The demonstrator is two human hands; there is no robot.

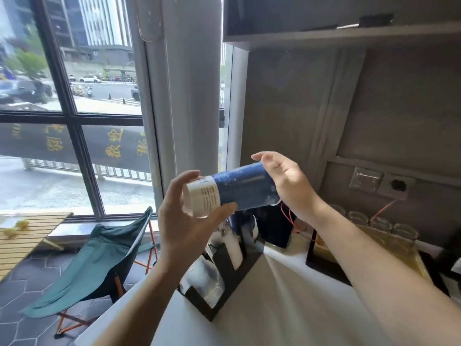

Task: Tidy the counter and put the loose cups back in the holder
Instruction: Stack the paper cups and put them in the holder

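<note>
I hold a blue and white paper cup (239,187) on its side in the air above the counter. My left hand (184,216) grips its white end, and my right hand (284,181) holds the blue end. Below it a black cup holder (224,283) stands at the left edge of the white counter (287,308). White cup stacks (204,278) lie in the holder's slots.
A black tray (321,260) with several upturned glasses (381,224) sits at the back right, under wall sockets (381,183). A dark device (274,228) with red cable stands behind the holder. A green folding chair (99,260) and a slatted wooden table (27,236) stand by the window.
</note>
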